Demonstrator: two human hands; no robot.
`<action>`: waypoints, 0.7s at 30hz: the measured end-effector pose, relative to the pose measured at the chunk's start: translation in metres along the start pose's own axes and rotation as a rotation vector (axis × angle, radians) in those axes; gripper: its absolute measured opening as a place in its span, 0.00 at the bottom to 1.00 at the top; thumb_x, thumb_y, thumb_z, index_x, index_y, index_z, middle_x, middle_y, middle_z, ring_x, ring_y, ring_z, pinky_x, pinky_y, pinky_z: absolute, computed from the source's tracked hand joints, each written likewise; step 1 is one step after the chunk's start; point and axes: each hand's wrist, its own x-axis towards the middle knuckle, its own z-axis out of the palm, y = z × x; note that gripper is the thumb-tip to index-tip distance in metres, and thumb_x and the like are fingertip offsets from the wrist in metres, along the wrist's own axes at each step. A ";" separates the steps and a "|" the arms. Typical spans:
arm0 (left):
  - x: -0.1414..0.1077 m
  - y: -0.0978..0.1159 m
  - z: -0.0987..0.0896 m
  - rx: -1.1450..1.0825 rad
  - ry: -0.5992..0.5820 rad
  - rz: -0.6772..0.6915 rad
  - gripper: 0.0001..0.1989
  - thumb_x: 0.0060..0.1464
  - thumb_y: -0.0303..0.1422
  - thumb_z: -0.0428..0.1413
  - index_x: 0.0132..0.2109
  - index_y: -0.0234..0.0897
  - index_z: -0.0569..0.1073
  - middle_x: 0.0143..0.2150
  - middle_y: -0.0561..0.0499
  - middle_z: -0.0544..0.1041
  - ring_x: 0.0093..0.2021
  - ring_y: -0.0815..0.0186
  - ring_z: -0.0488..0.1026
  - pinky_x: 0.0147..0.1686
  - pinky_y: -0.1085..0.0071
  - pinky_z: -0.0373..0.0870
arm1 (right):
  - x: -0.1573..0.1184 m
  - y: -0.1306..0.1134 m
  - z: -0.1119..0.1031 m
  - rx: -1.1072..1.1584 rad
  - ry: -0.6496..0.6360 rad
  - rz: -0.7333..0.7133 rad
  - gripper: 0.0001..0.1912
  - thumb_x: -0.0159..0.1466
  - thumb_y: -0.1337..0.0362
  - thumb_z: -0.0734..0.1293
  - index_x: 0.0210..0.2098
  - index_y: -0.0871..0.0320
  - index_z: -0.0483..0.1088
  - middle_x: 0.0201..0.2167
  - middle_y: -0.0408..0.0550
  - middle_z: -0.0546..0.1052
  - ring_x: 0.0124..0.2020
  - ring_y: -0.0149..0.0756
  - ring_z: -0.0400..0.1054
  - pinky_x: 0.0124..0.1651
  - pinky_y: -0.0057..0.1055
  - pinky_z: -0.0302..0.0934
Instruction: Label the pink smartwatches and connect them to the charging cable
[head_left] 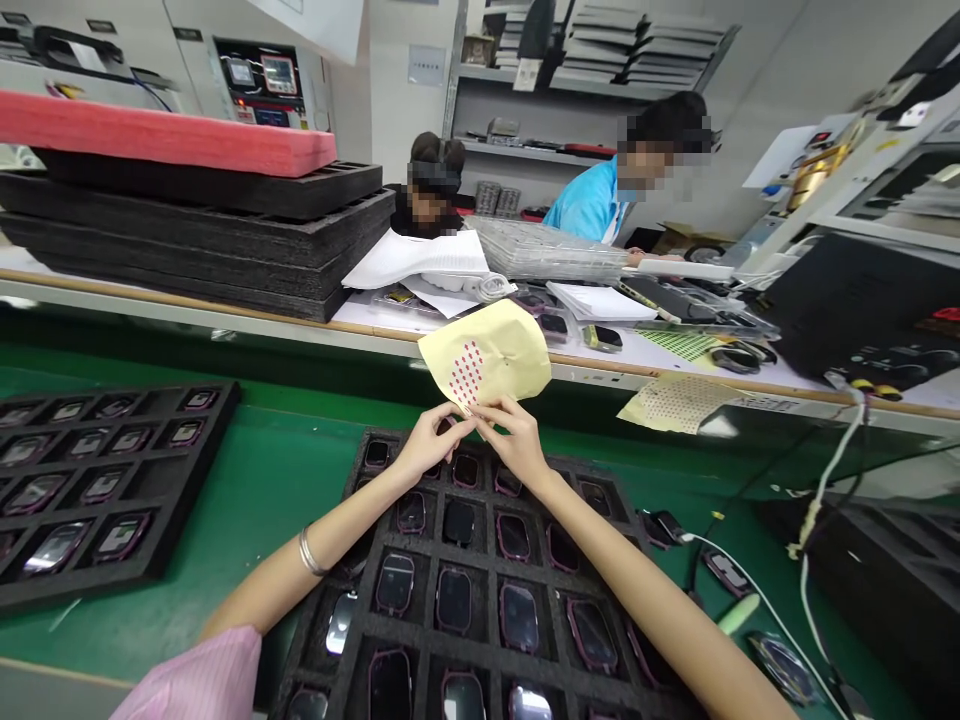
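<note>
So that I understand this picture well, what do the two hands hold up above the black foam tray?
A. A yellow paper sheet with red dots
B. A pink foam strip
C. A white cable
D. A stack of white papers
A. The left hand and the right hand pinch the lower edge of a yellow paper sheet with red dots.

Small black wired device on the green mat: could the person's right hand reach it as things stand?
Probably yes, once freed: the right hand pinches the yellow paper sheet with pink dots, but the small black wired device lies just past the edge of the black foam tray, with nothing tall between.
</note>
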 end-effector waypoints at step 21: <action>-0.054 0.017 -0.005 0.051 -0.031 -0.175 0.42 0.42 0.27 0.63 0.62 0.28 0.52 0.34 0.49 0.73 0.28 0.68 0.71 0.27 0.73 0.71 | -0.024 -0.071 -0.017 0.087 0.170 0.181 0.09 0.61 0.58 0.69 0.28 0.56 0.73 0.29 0.49 0.72 0.31 0.40 0.67 0.33 0.35 0.63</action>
